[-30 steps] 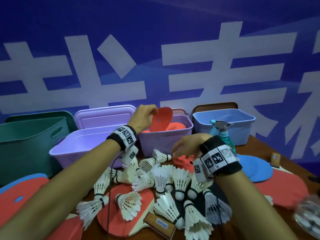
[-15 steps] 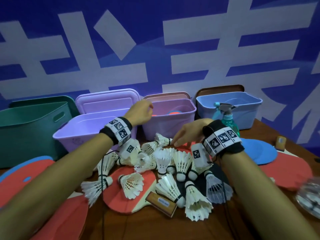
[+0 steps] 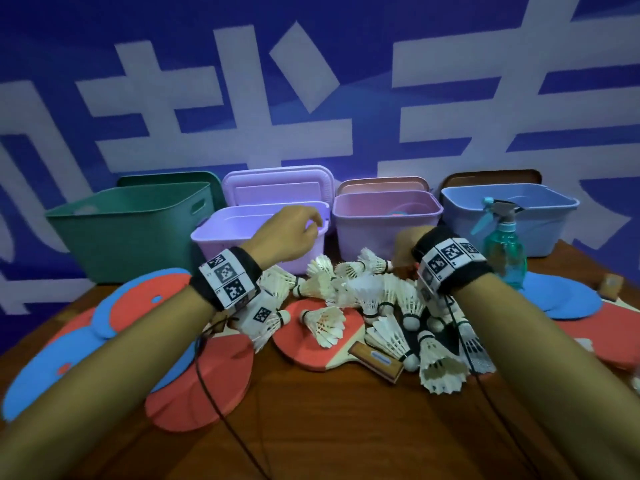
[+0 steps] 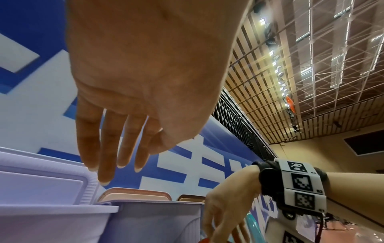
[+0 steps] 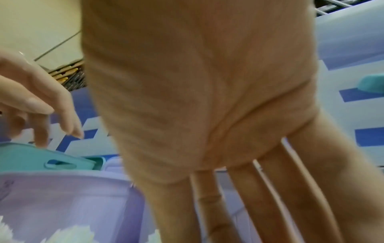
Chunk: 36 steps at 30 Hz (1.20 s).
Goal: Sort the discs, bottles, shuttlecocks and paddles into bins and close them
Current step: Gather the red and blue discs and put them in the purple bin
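Nearest on the wooden bench (image 3: 346, 427): flat foam discs (image 3: 197, 386), a red paddle (image 3: 308, 344) under feathered shuttlecocks (image 3: 377, 299). Beyond — right hand (image 3: 403, 245) low over the pile, grip loose, empty; left hand (image 3: 287, 233) slack, empty, above the lilac bin (image 3: 242, 237). Farther: pink bin (image 3: 384, 233), spray bottle (image 3: 504, 251).

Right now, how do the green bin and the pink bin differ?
The green bin stands at the far left of the row and looks larger; the pink bin is third from the left and smaller. The green bin has a slot handle cut in its side wall, while none shows on the pink bin. Something red and blue lies inside the pink bin; the green bin's contents cannot be made out. Both are open, each with a lid propped behind it.
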{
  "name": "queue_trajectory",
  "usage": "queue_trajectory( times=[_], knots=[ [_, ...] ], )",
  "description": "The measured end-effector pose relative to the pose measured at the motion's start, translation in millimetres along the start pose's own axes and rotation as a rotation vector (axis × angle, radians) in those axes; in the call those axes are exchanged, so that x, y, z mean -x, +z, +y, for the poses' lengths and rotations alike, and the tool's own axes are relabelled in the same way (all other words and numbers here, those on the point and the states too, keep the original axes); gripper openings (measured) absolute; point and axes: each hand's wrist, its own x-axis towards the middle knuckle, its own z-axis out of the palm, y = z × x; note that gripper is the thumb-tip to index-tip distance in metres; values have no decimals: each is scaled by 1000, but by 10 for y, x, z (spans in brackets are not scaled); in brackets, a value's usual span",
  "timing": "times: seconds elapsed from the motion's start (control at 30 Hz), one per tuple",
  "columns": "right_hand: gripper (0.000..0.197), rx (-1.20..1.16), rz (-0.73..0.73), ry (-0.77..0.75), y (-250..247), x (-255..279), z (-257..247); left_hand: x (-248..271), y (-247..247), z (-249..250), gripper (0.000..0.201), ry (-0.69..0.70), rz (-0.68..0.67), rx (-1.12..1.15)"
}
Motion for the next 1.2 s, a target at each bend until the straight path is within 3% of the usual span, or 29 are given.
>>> queue_trajectory(
  times=[0.13,0.3,0.5,0.6,0.77,0.87,0.97,1.03,1.1,1.2],
  knots=[
    [38,44,149,80,29,53,-23,372,-136,-254,22,-104,-16,-25],
    [35,-51,429,225,-203,296,-171,863,-305,-675,16,-267,-8,-66],
    [27,-164,773,-41,-575,664,-792,1352,-415,-1012,12,-395,-8,-199],
    [22,-296,891,-156,-674,843,-1098,1564,-398,-1138,25,-487,-66,-296],
    [36,-594,886,-409,-646,996,-1561,1792,-318,-1419,65,-661,-285,-388],
    [47,-658,862,-488,-591,1005,-1771,1822,-307,-1481,63,-662,-314,-365],
    [44,-716,798,-512,-577,919,-1810,1784,-377,-1416,57,-607,-394,-383],
    [33,-698,745,-519,-571,848,-1785,1708,-458,-1330,38,-567,-362,-360],
    [22,-659,715,-510,-562,816,-1730,1627,-536,-1286,23,-575,-230,-361],
    [26,-683,722,-513,-571,791,-1573,1526,-644,-1164,21,-586,-27,-443]
  ],
)
